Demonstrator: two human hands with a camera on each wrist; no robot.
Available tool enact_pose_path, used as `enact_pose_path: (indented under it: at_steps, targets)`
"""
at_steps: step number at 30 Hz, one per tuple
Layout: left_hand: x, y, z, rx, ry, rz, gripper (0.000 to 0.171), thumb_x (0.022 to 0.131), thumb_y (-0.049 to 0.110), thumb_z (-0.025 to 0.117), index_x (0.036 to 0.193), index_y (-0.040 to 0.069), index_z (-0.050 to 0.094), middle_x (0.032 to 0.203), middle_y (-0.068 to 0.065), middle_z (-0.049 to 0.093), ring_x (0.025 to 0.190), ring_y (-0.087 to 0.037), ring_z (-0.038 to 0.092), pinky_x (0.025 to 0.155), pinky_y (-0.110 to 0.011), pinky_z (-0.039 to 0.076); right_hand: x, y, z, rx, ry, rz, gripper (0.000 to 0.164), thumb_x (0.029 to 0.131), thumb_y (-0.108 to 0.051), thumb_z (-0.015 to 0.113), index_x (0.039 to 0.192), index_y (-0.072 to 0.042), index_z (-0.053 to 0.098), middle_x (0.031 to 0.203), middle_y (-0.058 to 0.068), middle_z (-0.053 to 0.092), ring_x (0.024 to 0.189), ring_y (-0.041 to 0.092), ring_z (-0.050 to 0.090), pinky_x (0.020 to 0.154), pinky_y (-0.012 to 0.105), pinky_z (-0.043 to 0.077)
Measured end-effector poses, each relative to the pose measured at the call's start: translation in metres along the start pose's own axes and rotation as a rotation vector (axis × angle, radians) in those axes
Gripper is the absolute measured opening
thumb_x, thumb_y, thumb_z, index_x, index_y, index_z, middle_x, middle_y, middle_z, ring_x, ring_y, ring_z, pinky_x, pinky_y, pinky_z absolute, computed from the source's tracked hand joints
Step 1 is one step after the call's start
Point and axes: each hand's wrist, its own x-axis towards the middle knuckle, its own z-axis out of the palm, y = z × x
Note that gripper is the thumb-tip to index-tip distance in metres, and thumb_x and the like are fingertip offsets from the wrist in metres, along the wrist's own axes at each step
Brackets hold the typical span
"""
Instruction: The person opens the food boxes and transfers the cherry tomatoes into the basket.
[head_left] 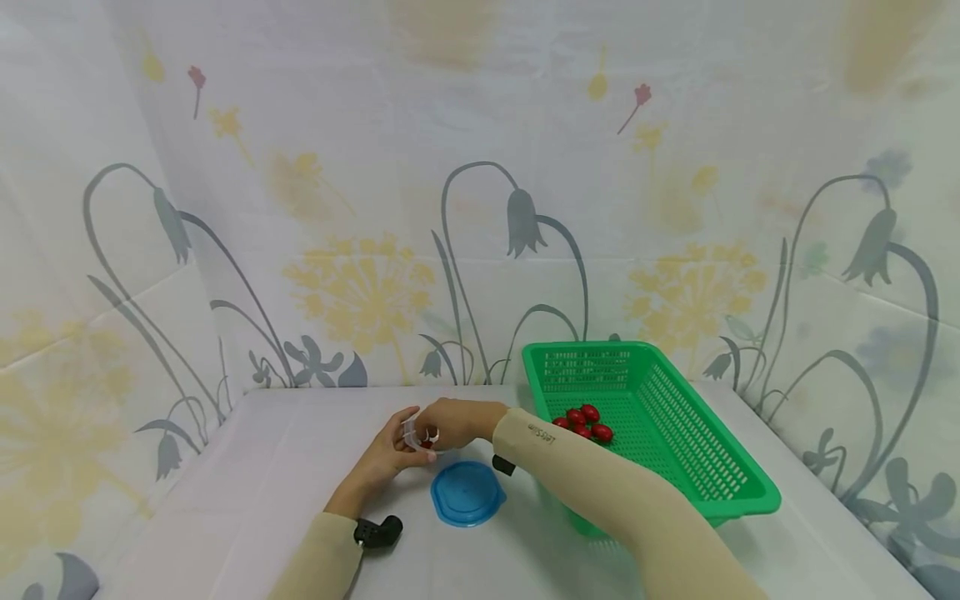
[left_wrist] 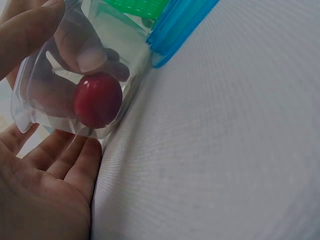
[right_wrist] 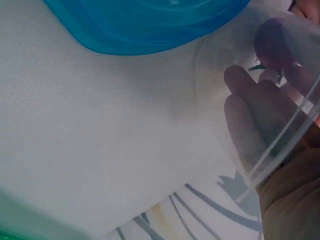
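Observation:
My left hand (head_left: pixel 386 454) grips a clear plastic container (left_wrist: pixel 125 30) from the side, thumb and fingers spread around its wall. The right hand (head_left: pixel 453 422) reaches into the container through its mouth. Inside, a red cherry tomato (left_wrist: pixel 98 101) with a green stem end, seen through the plastic in the right wrist view, sits at the right fingertips (left_wrist: pixel 92 60), held between them low in the container. A round blue lid (head_left: pixel 467 493) with a small tab lies on the table just in front of the container.
On the right stands a green slatted plastic basket (head_left: pixel 738 437), holding several red cherry tomatoes (head_left: pixel 602 432) near its left side. The right forearm crosses over its near left corner. A flowered cloth (head_left: pixel 480 292) hangs behind the white-covered table (head_left: pixel 300 442).

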Motion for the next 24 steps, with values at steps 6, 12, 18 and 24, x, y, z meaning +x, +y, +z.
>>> enact_pose_path:
  at_steps: [6, 12, 18, 24]
  targets:
    - [-0.0001, 0.0008, 0.0017, -0.004, 0.011, -0.019, 0.093, 0.078, 0.009, 0.079, 0.15, 0.008, 0.021, 0.147, -0.02, 0.038, 0.126, -0.035, 0.048, 0.1, -0.041, 0.043, 0.002, 0.0019, 0.0016, 0.009, -0.002, 0.006, 0.021, 0.088, -0.014, 0.069, 0.108, -0.019, 0.07, 0.091, -0.009, 0.063, 0.08, 0.005, 0.056, 0.071, 0.017, 0.049]
    - [-0.0007, 0.0007, 0.002, 0.0, 0.014, -0.012, 0.091, 0.078, 0.007, 0.078, 0.149, 0.008, 0.022, 0.147, -0.022, 0.037, 0.126, -0.036, 0.047, 0.102, -0.043, 0.042, 0.0023, 0.0047, 0.0019, 0.064, -0.006, 0.027, 0.028, 0.084, -0.004, 0.071, 0.109, -0.017, 0.069, 0.089, -0.009, 0.062, 0.08, 0.006, 0.056, 0.071, 0.017, 0.049]
    - [-0.0005, 0.0013, 0.0024, -0.009, 0.016, -0.017, 0.09, 0.078, 0.007, 0.078, 0.15, 0.009, 0.023, 0.147, -0.021, 0.038, 0.128, -0.035, 0.046, 0.103, -0.044, 0.04, 0.0042, 0.0074, 0.0042, 0.055, 0.004, -0.003, 0.026, 0.087, -0.006, 0.069, 0.11, -0.016, 0.068, 0.089, -0.008, 0.064, 0.079, 0.005, 0.057, 0.073, 0.017, 0.05]
    - [-0.0017, 0.0021, 0.0028, -0.018, 0.028, -0.023, 0.089, 0.078, 0.006, 0.077, 0.15, 0.011, 0.025, 0.146, -0.02, 0.04, 0.128, -0.034, 0.046, 0.103, -0.045, 0.04, 0.0038, 0.0071, 0.0046, 0.036, 0.011, -0.015, 0.026, 0.087, -0.007, 0.069, 0.111, -0.016, 0.068, 0.09, -0.009, 0.065, 0.079, 0.004, 0.057, 0.075, 0.017, 0.05]
